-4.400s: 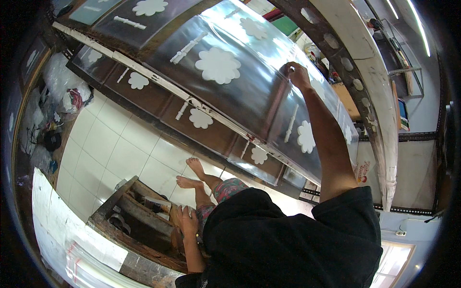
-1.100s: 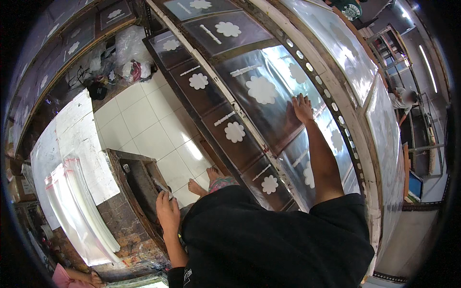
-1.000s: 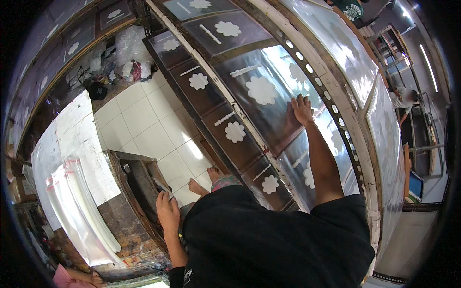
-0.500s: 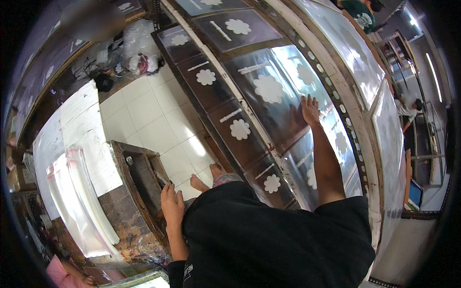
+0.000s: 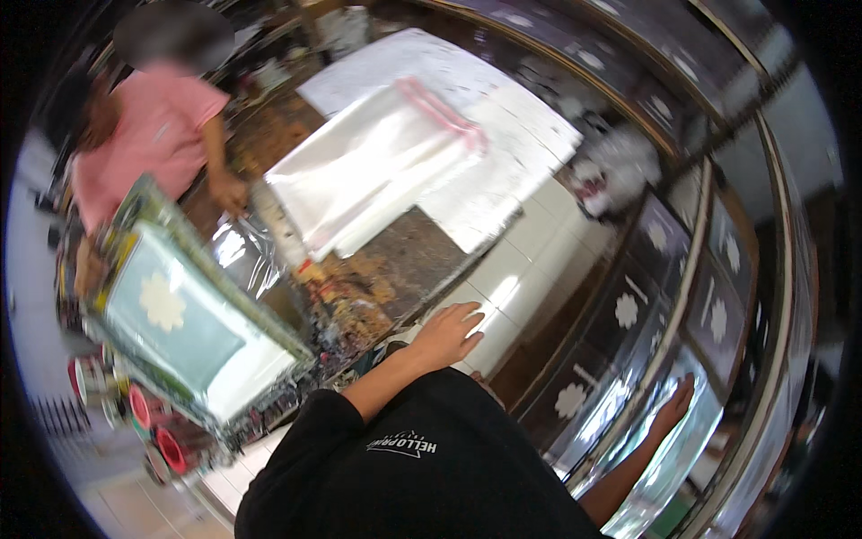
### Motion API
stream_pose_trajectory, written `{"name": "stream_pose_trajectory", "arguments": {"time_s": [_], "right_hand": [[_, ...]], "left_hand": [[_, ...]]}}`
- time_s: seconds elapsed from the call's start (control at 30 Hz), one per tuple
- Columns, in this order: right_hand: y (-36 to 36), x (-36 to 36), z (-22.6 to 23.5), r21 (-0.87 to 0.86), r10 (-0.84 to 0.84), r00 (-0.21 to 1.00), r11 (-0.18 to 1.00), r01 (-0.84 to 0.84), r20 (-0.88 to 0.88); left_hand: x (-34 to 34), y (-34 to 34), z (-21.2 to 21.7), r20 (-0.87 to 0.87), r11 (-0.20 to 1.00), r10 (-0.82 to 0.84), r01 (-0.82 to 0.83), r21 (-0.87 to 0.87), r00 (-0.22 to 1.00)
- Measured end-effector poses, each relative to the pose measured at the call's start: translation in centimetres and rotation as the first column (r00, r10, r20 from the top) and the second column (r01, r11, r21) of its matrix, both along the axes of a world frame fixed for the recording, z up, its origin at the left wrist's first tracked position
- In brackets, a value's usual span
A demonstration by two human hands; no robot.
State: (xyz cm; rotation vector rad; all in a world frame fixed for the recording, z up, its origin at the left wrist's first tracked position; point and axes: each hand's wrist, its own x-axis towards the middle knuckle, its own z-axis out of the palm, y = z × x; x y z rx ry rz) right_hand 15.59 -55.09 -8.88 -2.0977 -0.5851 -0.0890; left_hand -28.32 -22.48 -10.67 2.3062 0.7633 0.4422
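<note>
My left hand [image 5: 446,337] is held out over the tiled floor, beside the edge of a paint-stained work table [image 5: 409,260]. Its fingers are spread and hold nothing. Over on the right, my right hand [image 5: 673,406] rests at a shiny clear plastic sheet [image 5: 669,458] on the drying rack, fingers stretched out; blur hides whether it presses on it. More sheets printed with white flower shapes and short bars, such as this dark-looking sheet [image 5: 626,311], lie in rows along the rack.
A stack of clear plastic bags [image 5: 368,166] with pink edges lies on white boards [image 5: 530,117]. At left, a person in pink [image 5: 157,126] touches a clear sheet [image 5: 247,256] beside a printing screen [image 5: 166,301] with a flower shape. Paint cans [image 5: 180,446] stand below. Bundled plastic [image 5: 620,162] sits beyond.
My view has swung left, bringing the table, the person in pink and the printing screen into sight. My left hand has lifted forward with fingers spread; my right stays at the rack.
</note>
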Motion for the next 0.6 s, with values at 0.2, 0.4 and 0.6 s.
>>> {"name": "stream_pose_trajectory", "arguments": {"time_s": [0.2, 0.4, 0.6], "right_hand": [[15.9, -8.1, 2.0, 0.263, 0.519, 0.816, 0.849, -0.458, -0.255], [22.9, -15.7, 0.2, 0.324, 0.693, 0.606, 0.719, -0.615, -0.39], [22.4, -17.9, -3.2, 0.313, 0.682, 0.536, 0.718, -0.622, -0.498]], "left_hand": [[-2.0, 0.6, 1.4, 0.093, 0.99, 0.142, -0.144, 0.012, 0.985], [-4.6, 2.0, 3.2, 0.157, 0.947, 0.291, -0.307, 0.091, 0.944], [-7.2, 5.5, 8.1, 0.194, 0.754, 0.475, -0.511, 0.414, 0.858]]}}
